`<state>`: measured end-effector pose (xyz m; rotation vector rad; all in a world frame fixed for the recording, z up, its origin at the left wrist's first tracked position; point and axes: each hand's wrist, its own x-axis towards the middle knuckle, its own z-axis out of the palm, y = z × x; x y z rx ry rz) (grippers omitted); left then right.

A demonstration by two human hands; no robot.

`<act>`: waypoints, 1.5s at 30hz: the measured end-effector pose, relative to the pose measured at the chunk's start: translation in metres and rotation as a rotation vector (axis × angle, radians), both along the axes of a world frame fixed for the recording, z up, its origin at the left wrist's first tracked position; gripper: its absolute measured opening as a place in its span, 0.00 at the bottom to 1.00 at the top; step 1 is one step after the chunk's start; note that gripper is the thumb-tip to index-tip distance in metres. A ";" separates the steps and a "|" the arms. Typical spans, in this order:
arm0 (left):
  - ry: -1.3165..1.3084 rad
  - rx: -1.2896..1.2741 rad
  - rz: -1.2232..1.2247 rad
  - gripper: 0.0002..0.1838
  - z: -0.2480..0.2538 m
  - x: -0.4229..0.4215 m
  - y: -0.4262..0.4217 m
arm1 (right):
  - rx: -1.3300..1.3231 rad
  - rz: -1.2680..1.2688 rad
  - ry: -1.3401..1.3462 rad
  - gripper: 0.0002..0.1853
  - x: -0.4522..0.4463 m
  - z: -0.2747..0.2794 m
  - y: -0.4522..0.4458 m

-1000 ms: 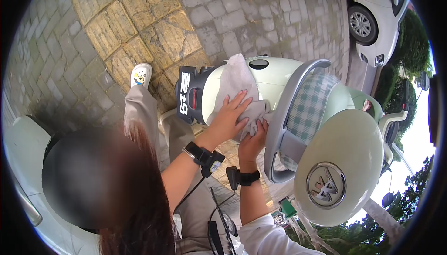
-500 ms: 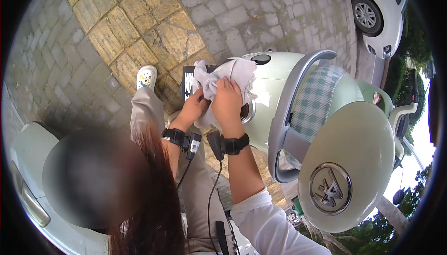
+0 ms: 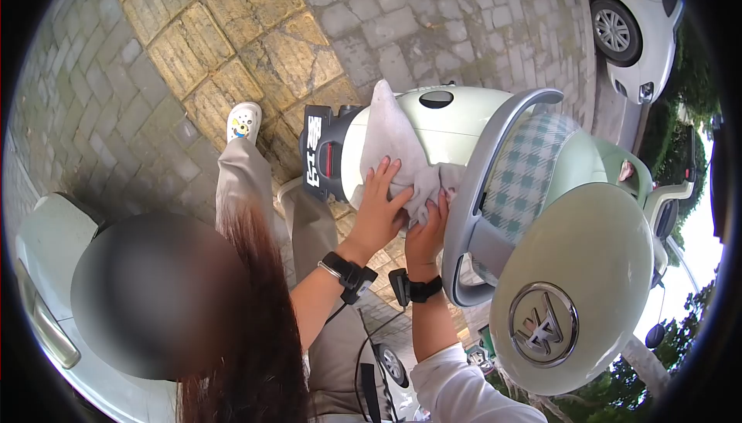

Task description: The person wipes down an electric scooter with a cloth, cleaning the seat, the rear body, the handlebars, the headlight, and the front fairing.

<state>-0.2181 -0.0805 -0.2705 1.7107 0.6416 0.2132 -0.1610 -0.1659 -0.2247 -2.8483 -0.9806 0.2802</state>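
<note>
A pale grey cloth [image 3: 396, 141] lies over the rear side of a light green scooter [image 3: 464, 123], its pointed end toward the top and its other end bunched near the grab rail. Spread flat on the cloth's lower part are the fingers of my left hand [image 3: 377, 210]. Just to its right, my right hand [image 3: 425, 234] has its fingers closed on the bunched part, close to the grey grab rail [image 3: 460, 257]. Both wrists wear black straps with small devices.
A license plate [image 3: 313, 151] is at the scooter's rear. The checked seat [image 3: 529, 164] and a round-badged backrest [image 3: 576, 292] lie right. A person's dark head [image 3: 154, 295] fills the lower left, beside another pale vehicle [image 3: 54, 245]. A white car [image 3: 638, 29] stands upper right.
Since half a second ago, both hands have moved right and down, away from the license plate toward the grab rail. The cloth has spread out, and my left hand's fingers have opened over it.
</note>
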 end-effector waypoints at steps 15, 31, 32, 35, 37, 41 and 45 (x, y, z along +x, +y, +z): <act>0.436 -0.507 -0.141 0.08 -0.028 -0.088 -0.141 | -0.268 -0.186 0.276 0.20 -0.073 -0.012 -0.160; 0.301 -0.228 -0.139 0.16 0.100 -0.110 0.091 | 0.055 -0.153 0.773 0.22 -0.062 0.152 0.049; 0.217 -0.124 -0.198 0.16 0.116 -0.104 0.114 | 0.091 -0.104 0.756 0.22 -0.060 0.171 0.063; 0.126 -0.053 -0.357 0.15 0.161 -0.075 0.175 | 0.182 -0.097 0.672 0.23 -0.050 0.234 0.099; 0.246 -0.335 -0.438 0.14 0.225 -0.042 0.209 | 0.357 -0.123 0.579 0.25 -0.046 0.275 0.112; 0.137 -0.083 -0.542 0.08 0.293 0.011 0.224 | 0.626 -0.174 0.214 0.24 -0.035 0.309 0.107; -0.008 -0.082 -0.522 0.11 0.316 0.053 0.193 | 0.688 -0.252 -0.137 0.21 -0.016 0.324 0.087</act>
